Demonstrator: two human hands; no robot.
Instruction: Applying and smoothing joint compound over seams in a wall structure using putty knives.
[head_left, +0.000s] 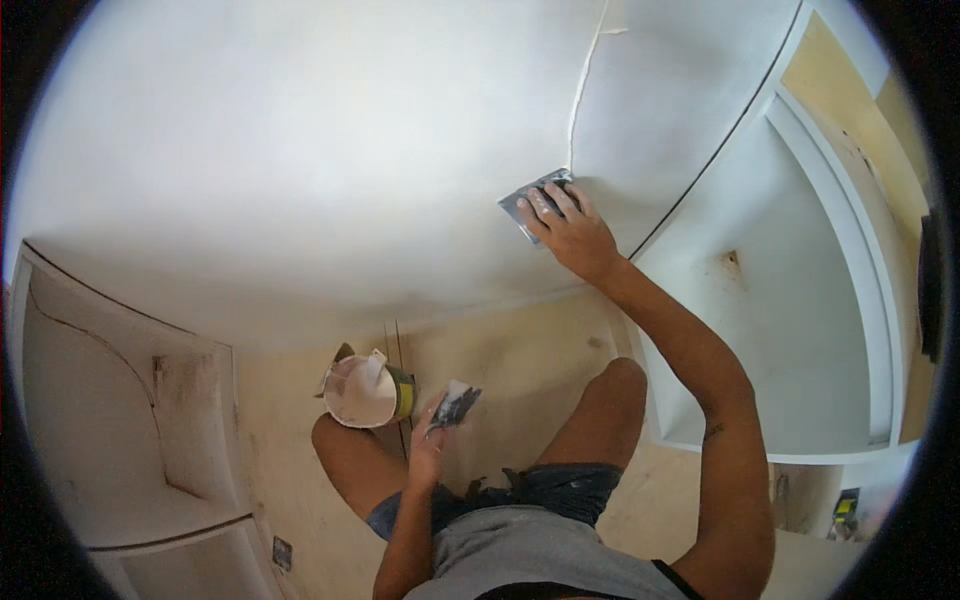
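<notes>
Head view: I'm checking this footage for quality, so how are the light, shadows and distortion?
In the head view, the white panel looks pale and washed out left of centre; in the head view, a soft shadow lies beside the right hand; in the head view, the shelf frame at right bows and the picture's corners are black.

At right opens a white-framed recess [795, 330], with a yellow-and-black item [846, 512] near its lower corner; at left, a stained niche [95, 430] with a small dark square [282, 553] nearby
</notes>
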